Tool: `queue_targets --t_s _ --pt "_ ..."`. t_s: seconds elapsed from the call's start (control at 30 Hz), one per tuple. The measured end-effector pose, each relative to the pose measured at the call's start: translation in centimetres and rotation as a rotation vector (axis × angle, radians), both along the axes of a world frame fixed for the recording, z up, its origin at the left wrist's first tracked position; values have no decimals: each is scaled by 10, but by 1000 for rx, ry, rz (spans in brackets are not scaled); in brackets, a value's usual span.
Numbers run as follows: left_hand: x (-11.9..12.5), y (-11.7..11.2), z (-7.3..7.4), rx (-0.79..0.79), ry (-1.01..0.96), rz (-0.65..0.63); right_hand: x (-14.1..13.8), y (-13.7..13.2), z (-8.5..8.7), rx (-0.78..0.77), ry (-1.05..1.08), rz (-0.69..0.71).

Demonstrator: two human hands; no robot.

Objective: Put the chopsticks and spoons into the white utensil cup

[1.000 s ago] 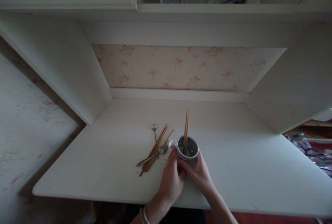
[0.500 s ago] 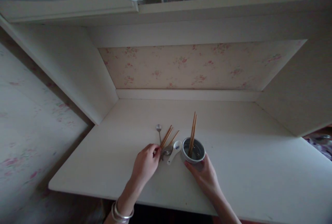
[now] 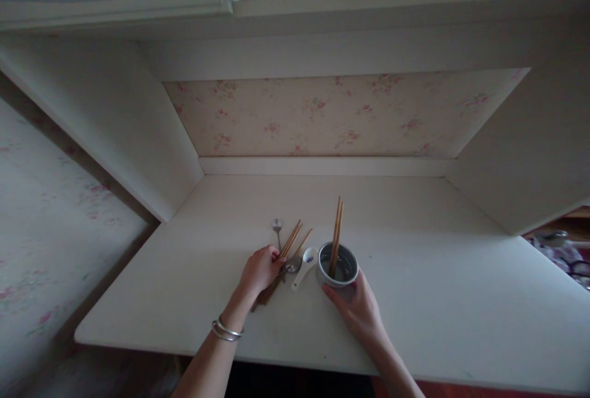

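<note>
My left hand [image 3: 262, 268] is curled over a bundle of loose chopsticks [image 3: 291, 239], fingertips touching them; from this far end I cannot tell whether it has a firm grip. Two silvery bangles [image 3: 228, 330] circle its wrist. My right hand [image 3: 360, 311] is grasping the cup [image 3: 338, 283], thumb in front and fingers around the right side.

The cup stands upright on the white table [image 3: 424, 300], between its front and back edges and well in from the front left corner. I see two upright chopsticks [image 3: 338, 232] in it, leaning slightly, tips above the rim.

The loose chopsticks lie left of the cup, slanting, their upper ends toward the back edge. A metal utensil [image 3: 294, 264] rests across them, its handle partly hidden by my left hand; spoon or fork, I cannot tell. Between it and the cup lies a white spoon [image 3: 304, 270] with a blue mark, handle toward the front edge. A small metal spoon [image 3: 276, 225] lies behind my left hand, bowl toward the back edge.
</note>
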State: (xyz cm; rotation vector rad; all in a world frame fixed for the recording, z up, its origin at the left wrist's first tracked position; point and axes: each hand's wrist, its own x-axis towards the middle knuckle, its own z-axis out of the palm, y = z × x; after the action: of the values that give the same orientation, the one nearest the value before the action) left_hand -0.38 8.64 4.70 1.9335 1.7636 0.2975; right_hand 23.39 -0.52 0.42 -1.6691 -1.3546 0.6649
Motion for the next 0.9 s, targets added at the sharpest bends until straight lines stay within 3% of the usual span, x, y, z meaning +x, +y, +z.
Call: queue_targets --t_s 0.23,0.4,0.67,0.77,0.9 --pt "-7 8 -3 23 -149 8 0 0 -1 12 -5 -3" --pt "-10 12 7 112 -250 59 0 -1 -2 11 -5 -12" --pt "-22 15 49 314 -429 161 0 -1 1 29 -28 -10" --pt "-16 2 71 321 -668 179 0 -1 1 32 -24 -8" --pt "7 -16 99 212 -1007 131 -1 -1 0 15 -9 -7"
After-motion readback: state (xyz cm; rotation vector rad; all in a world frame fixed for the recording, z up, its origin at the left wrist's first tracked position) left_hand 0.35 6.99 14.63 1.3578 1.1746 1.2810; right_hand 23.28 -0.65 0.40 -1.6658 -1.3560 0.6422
